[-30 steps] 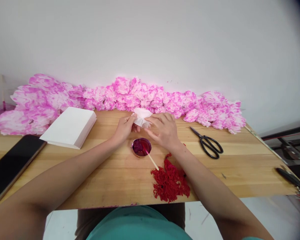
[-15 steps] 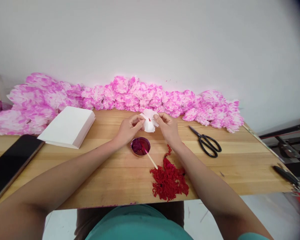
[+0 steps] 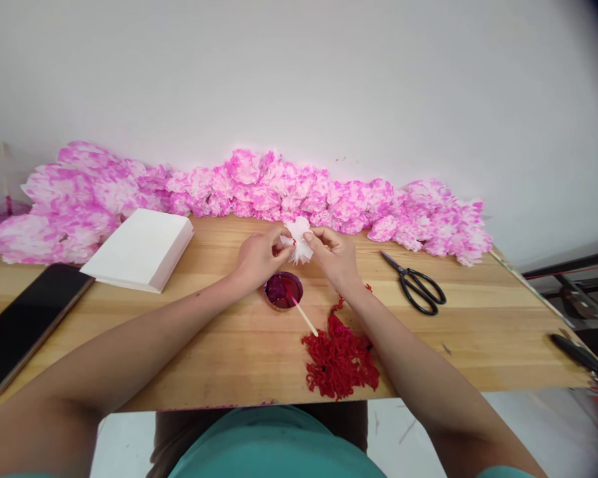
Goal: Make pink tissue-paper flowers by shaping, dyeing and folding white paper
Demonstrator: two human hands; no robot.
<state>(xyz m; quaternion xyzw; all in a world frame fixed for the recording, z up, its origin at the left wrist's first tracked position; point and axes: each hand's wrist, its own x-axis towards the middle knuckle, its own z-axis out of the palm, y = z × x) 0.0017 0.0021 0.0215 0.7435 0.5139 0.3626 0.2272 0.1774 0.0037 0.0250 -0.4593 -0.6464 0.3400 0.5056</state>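
Note:
A small white paper flower (image 3: 300,234) with a red bit at its middle is held up between both hands. My left hand (image 3: 265,255) pinches its left side, and my right hand (image 3: 333,255) grips its right side between thumb and fingers. Just below them stands a small bowl (image 3: 284,291) of dark red-purple dye, with a thin stick (image 3: 306,317) leaning out of it. A tangled heap of red yarn (image 3: 341,362) lies beside the stick's end, partly under my right forearm.
Pink-and-white paper flowers (image 3: 259,182) line the wall. On the wooden table (image 3: 219,365) lie a white paper stack (image 3: 139,249) and a black phone (image 3: 27,325) at left, black scissors (image 3: 416,285) and a black-handled tool (image 3: 575,350) at right.
The white flower has turned and tilted between my fingers, and its red middle now sits nearer my left fingertips. The whole view has shifted slightly.

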